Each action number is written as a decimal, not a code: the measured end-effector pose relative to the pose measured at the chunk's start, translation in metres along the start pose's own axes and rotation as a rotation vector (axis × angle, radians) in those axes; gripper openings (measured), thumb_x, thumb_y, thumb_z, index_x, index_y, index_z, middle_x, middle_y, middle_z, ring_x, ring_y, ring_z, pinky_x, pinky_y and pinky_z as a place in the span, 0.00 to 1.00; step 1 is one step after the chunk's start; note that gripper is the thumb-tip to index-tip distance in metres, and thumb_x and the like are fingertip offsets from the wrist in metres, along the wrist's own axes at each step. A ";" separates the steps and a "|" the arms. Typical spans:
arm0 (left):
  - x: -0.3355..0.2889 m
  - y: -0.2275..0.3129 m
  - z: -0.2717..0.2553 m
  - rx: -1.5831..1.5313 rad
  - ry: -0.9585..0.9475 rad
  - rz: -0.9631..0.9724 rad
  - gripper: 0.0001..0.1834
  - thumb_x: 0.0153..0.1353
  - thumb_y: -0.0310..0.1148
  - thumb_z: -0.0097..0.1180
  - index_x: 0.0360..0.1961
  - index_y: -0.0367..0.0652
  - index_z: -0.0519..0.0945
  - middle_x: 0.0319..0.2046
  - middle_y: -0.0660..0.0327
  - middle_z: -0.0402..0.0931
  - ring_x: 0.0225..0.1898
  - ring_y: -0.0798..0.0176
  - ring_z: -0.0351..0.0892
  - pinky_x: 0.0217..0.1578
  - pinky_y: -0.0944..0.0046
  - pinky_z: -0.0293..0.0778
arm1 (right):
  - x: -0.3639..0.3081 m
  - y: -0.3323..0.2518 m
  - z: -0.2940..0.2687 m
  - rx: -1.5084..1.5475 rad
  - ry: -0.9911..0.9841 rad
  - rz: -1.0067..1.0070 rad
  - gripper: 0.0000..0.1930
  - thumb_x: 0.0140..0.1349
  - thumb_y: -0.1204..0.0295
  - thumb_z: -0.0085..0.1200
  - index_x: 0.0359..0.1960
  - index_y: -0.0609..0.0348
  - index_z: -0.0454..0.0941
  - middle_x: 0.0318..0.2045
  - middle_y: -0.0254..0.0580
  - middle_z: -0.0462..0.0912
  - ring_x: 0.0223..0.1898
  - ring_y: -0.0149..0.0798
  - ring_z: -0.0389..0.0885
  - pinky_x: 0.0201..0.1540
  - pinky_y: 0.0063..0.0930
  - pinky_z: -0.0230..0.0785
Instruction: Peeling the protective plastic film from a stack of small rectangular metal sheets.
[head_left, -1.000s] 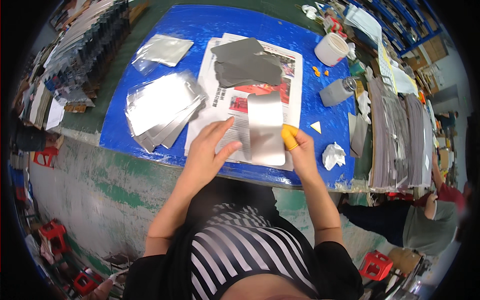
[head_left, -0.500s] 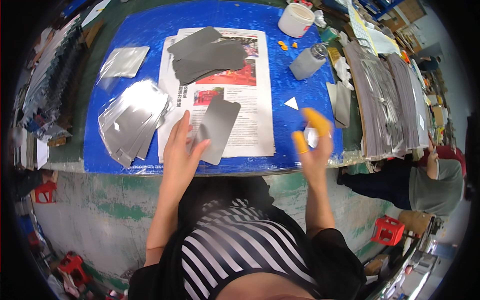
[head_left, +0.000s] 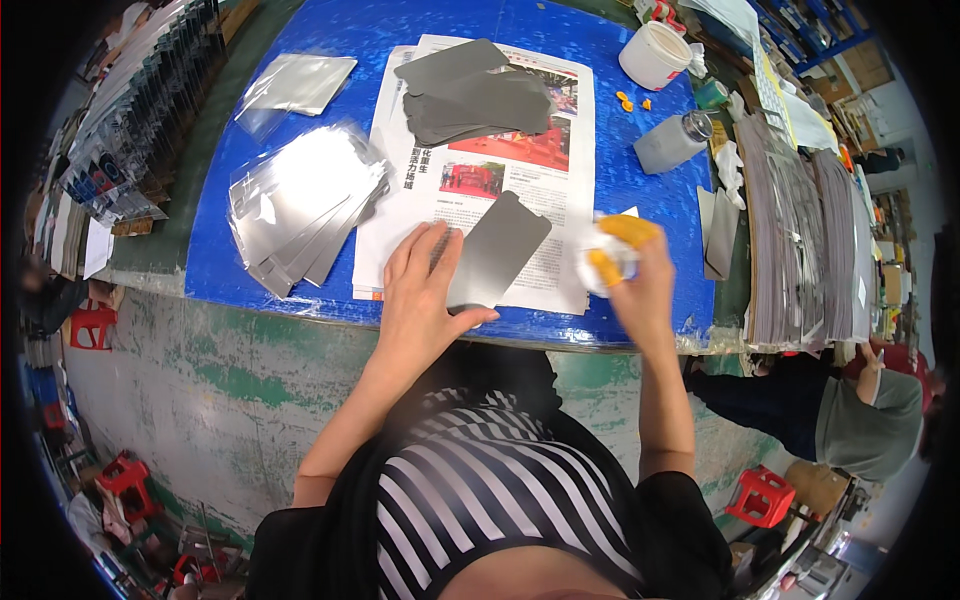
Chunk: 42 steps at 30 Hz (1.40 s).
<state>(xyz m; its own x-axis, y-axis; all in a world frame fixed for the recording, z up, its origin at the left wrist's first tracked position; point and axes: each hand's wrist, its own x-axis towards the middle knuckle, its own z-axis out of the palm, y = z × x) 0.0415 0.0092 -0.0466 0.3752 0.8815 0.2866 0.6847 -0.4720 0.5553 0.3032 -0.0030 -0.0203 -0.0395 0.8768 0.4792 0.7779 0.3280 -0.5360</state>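
Note:
A thin grey phone-shaped sheet [head_left: 508, 245] with a notched upper end lies slanted on newspaper. My left hand [head_left: 418, 290] rests at its lower left, fingers stretched along the edge and thumb spread by the bottom corner. To the right, my right hand [head_left: 645, 290] is closed on a crumpled white wad [head_left: 592, 262], slightly blurred. Yellow finger covers are on some of its fingers. The wad is just above the newspaper's right edge; I cannot tell whether it touches. Farther back, a fanned pile of similar grey sheets [head_left: 475, 105] lies on the newspaper [head_left: 450, 215].
Shiny sheets in clear film [head_left: 300, 215] lie left, with a smaller stack [head_left: 300, 82] behind. At right stand a dispenser bottle [head_left: 672, 145], a white tub [head_left: 655, 55] and stacked sheets [head_left: 790, 235]. Another person [head_left: 865, 400] is at far right; red stools stand on the floor.
My view has shifted, so the table things appear farther right. My right hand has come nearer the newspaper with the white wad. The left fingers now lie closer over the sheet's lower left edge.

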 end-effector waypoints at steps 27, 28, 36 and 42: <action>-0.001 -0.009 0.002 -0.041 0.001 0.050 0.53 0.35 0.50 0.71 0.60 0.32 0.62 0.58 0.47 0.63 0.63 0.45 0.57 0.62 0.46 0.52 | 0.033 -0.020 0.080 0.024 -0.347 -0.281 0.13 0.44 0.77 0.63 0.33 0.65 0.76 0.35 0.51 0.75 0.40 0.52 0.73 0.42 0.41 0.68; -0.001 -0.008 0.001 -0.039 -0.009 0.053 0.54 0.35 0.51 0.71 0.60 0.32 0.62 0.58 0.46 0.62 0.63 0.45 0.56 0.62 0.46 0.52 | 0.034 -0.014 0.080 0.027 -0.350 -0.282 0.13 0.44 0.77 0.63 0.33 0.65 0.76 0.35 0.51 0.75 0.40 0.52 0.73 0.42 0.41 0.68; -0.006 -0.008 0.001 -0.034 -0.018 0.038 0.53 0.33 0.52 0.72 0.58 0.31 0.64 0.59 0.46 0.61 0.64 0.45 0.55 0.63 0.46 0.50 | 0.055 0.031 0.063 -0.236 -0.192 -0.166 0.14 0.46 0.76 0.63 0.35 0.67 0.76 0.35 0.52 0.77 0.40 0.53 0.73 0.43 0.40 0.68; -0.007 -0.008 0.005 -0.052 -0.038 0.041 0.52 0.35 0.52 0.71 0.58 0.31 0.65 0.60 0.48 0.60 0.65 0.46 0.53 0.64 0.46 0.49 | 0.036 -0.017 0.052 -0.023 -0.206 -0.240 0.16 0.42 0.79 0.62 0.37 0.64 0.77 0.34 0.51 0.77 0.39 0.53 0.73 0.41 0.42 0.69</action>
<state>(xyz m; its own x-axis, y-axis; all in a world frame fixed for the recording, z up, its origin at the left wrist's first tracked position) 0.0359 0.0067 -0.0571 0.4269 0.8597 0.2805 0.6351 -0.5058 0.5838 0.2558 0.0414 -0.0294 -0.3477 0.8291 0.4378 0.7453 0.5277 -0.4074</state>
